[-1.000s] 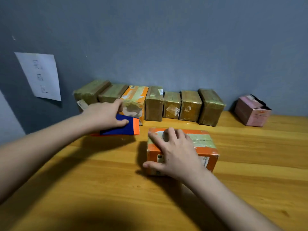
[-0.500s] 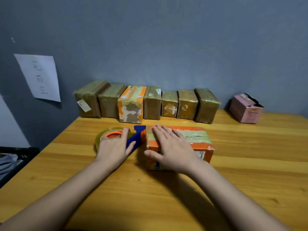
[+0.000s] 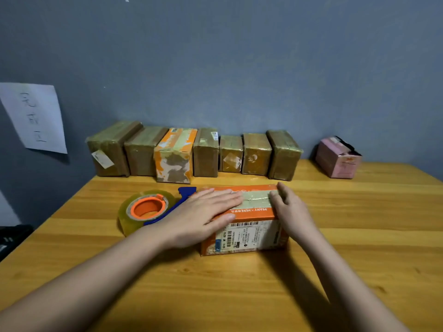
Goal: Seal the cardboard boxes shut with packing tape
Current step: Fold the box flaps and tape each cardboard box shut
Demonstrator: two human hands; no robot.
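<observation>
From the head camera, an orange cardboard box (image 3: pixel 249 226) with a white shipping label on its near side sits on the wooden desk (image 3: pixel 239 295), a little ahead of the person. A strip of clear packing tape (image 3: pixel 257 198) runs lengthwise along the top of the box.

The left hand (image 3: pixel 203 216) lies flat on the left part of the box top, fingers straight and pointing right along the tape, thumb at the near top edge. The right hand (image 3: pixel 291 209) rests at the right end of the box, fingers loosely bent over the top edge with their tips on the tape; it grips nothing.

Just left of the box, touching the desk, lies a blue-handled tape dispenser (image 3: pixel 148 210) with an orange hub and a thick roll of clear tape; neither hand touches it, though the left wrist passes over its blue handle.

Against the grey-blue wall (image 3: pixel 239 68) stands a row of seven taped boxes (image 3: pixel 206 153): six brown, one orange and white. A small pink carton (image 3: pixel 338 159) stands apart to the right. A white sheet of paper (image 3: pixel 36 116) with handwriting hangs on the wall at left.
</observation>
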